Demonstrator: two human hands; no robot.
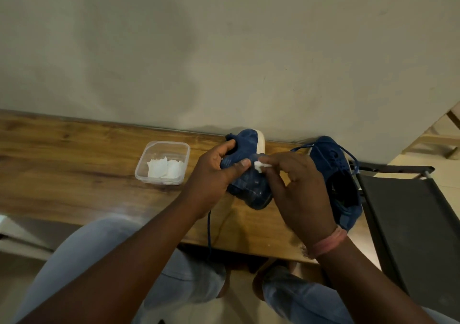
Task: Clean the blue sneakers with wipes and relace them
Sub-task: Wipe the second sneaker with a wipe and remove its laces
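The left hand (214, 174) gripped 1 blue sneaker (249, 174), fingers curled over its upper and the thumb pressed along its side, holding it tilted with the white sole turned away toward the wall. The right hand (296, 186) pinched a small white wipe (260, 166) between thumb and fingertips and pressed it against the sneaker's upper, just beside the left thumb. A pink band (327, 242) circled the right wrist. A blue lace (209, 231) hung from the held shoe over the table's near edge.

The second sneaker (331, 164) lay on the wooden table (74, 169) just right of the hands, close to the table's right end, its lace looped loosely above it. Left of the hands stood a clear plastic container (163, 161) with folded white wipes inside, apart from the shoe. Bare wood stretched away to the left of it.

The table sat against a plain pale wall (224, 49). A dark chair (410, 211) stood just beyond the table's right end.
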